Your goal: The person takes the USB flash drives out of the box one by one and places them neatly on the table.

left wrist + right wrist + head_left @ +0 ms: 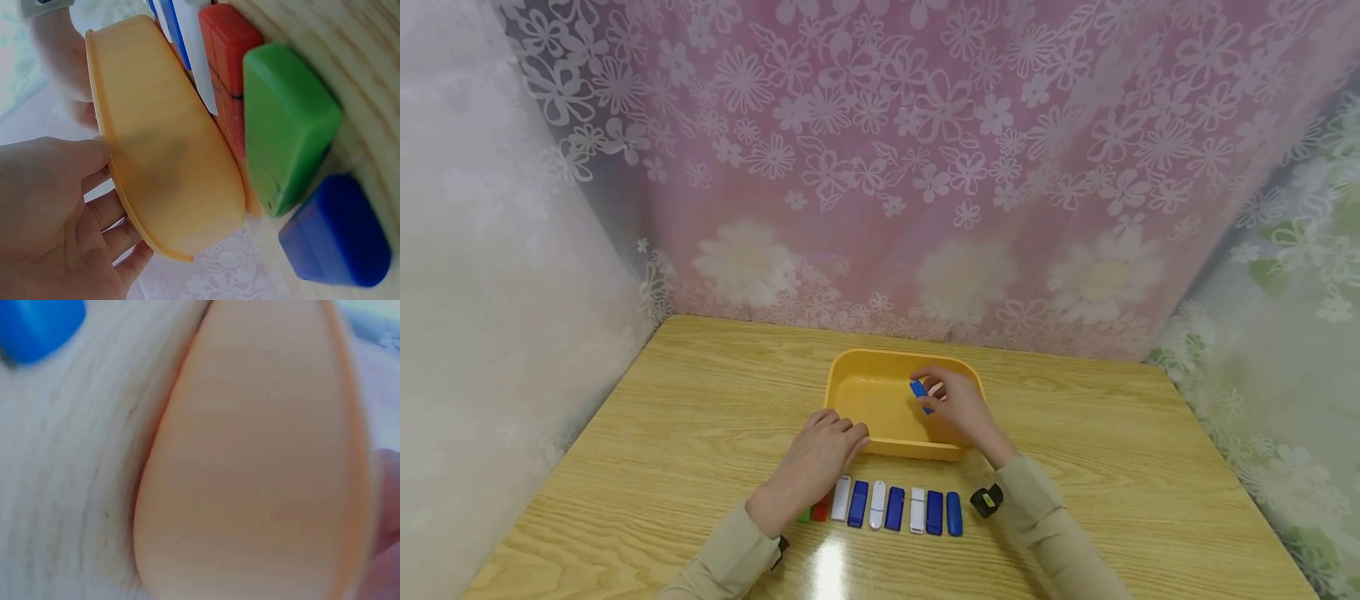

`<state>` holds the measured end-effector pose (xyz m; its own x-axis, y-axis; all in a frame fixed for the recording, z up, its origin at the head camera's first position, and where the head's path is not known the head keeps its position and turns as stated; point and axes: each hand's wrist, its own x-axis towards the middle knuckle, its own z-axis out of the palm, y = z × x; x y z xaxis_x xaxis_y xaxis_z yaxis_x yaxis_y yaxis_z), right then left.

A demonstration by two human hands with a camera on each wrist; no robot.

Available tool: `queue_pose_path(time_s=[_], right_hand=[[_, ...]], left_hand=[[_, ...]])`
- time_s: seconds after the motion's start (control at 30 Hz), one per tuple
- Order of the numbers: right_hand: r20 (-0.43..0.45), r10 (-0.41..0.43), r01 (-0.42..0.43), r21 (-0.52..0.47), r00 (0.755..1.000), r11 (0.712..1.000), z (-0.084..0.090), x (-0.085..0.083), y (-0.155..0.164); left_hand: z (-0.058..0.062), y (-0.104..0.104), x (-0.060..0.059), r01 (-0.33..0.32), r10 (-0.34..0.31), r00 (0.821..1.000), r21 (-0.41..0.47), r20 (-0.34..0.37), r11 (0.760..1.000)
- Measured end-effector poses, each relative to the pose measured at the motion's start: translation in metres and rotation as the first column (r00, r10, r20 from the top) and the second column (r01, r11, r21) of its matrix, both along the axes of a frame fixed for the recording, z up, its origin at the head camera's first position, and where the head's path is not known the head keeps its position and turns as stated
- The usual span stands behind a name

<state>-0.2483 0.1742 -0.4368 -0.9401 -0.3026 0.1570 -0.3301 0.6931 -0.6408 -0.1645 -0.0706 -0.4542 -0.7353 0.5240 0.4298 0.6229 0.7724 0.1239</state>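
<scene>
- A wooden surface stands in a nook hung with floral curtains, pink at the back and pale at both sides.
- A yellow tray sits near the middle of the surface, its long side toward the person.
- The right hand is over the tray's right half, fingers curled around a blue stick pinched at the fingertips; the stick is above the tray floor, and whether it touches the floor cannot be told.
- Something white shows just beside the blue stick at the fingers, too small to name with any certainty.
- The left hand rests at the tray's near left corner, fingers relaxed and laid against the rim, holding nothing; the left wrist view shows its fingers touching the tray's outer wall.
- A row of sticks lies side by side just in front of the tray: green and red at the left end, partly under the left wrist, then white and blue ones mixed toward the right.
- In the left wrist view the green and red sticks lie close up beside the tray, with a blue one near them.
- The right wrist view is blurred: tray wall, pale surface, a blue corner.
- Both sleeves are beige, with a dark wrist device on the right arm.
</scene>
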Motion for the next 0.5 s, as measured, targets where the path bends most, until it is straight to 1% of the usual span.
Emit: queue_pose_path(time_s=[0.07,0.2,0.37,0.5], right_hand=[[0.007,-0.029,0.029,-0.058,1.0,0.998,0.004,0.005,0.005],[-0.003,-0.074,0.073,-0.14,0.997,0.987,0.009,0.018,0.017],[-0.012,-0.117,0.112,-0.19,0.993,0.975,0.015,0.035,0.029],[-0.005,-0.121,0.116,-0.257,0.993,0.959,0.02,0.048,0.037]], left_hand=[[-0.001,0.0,0.0,0.003,-0.003,1.0,0.008,0.002,1.0],[-0.001,0.0,0.0,0.001,-0.001,1.0,0.009,0.001,1.0],[-0.001,0.0,0.0,-0.004,0.004,1.0,-0.001,0.003,1.0],[-0.001,0.0,0.0,-0.005,0.005,1.0,-0.003,0.0,1.0]])
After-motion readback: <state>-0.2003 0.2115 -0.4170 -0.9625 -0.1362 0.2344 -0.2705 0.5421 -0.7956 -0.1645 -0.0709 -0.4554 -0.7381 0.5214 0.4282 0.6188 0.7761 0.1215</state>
